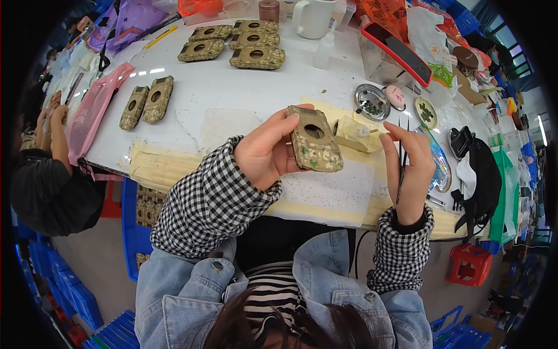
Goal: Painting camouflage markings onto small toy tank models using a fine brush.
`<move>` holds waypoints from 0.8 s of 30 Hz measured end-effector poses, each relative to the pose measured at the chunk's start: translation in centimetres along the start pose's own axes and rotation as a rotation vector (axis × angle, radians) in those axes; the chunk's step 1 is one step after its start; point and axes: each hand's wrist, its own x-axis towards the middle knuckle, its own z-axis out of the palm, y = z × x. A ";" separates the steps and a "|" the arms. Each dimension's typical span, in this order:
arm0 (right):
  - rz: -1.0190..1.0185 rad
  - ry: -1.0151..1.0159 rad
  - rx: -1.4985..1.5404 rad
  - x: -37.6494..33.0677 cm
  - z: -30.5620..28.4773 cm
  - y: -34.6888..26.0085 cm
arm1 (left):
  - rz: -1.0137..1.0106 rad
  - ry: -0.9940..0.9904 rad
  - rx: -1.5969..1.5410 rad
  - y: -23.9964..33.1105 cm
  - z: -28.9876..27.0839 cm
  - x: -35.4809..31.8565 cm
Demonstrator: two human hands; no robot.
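My left hand grips a camouflage-patterned shell by its left side, with the thumb on its upper face. The shell is a rounded block with an oval opening through it. Black tweezers stand nearly upright in my right hand, their two thin tips pointing away from me and apart from the shell. Between the hands, a pale yellow wrapped block lies with a small white nozzle-like piece on it. Beyond my right hand sits a round metal dish holding small dark bits.
More camouflage shells lie at the back, and two at the left. A red-edged phone leans on a clear box. A white mug and small bottle stand behind. At left, a co-worker's arms rest near a pink mesh basket.
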 end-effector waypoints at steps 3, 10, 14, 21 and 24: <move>-0.023 -0.008 0.035 0.1 0.5 0.3 | 0.040 -0.044 0.028 0.1 0.1 -0.1; -0.042 -0.002 0.037 0.3 0.8 0.3 | 0.088 -0.057 0.097 0.2 0.3 -0.2; 0.074 -0.009 0.287 -0.1 -0.7 -0.6 | 0.105 -0.058 0.123 0.3 0.5 -0.3; 0.015 -0.106 0.631 -2.3 -0.8 -4.8 | 0.151 -0.056 0.097 0.0 0.5 -0.6; -0.051 -0.187 0.614 -2.0 -1.2 -5.5 | 0.169 -0.077 0.106 -0.1 0.6 -0.5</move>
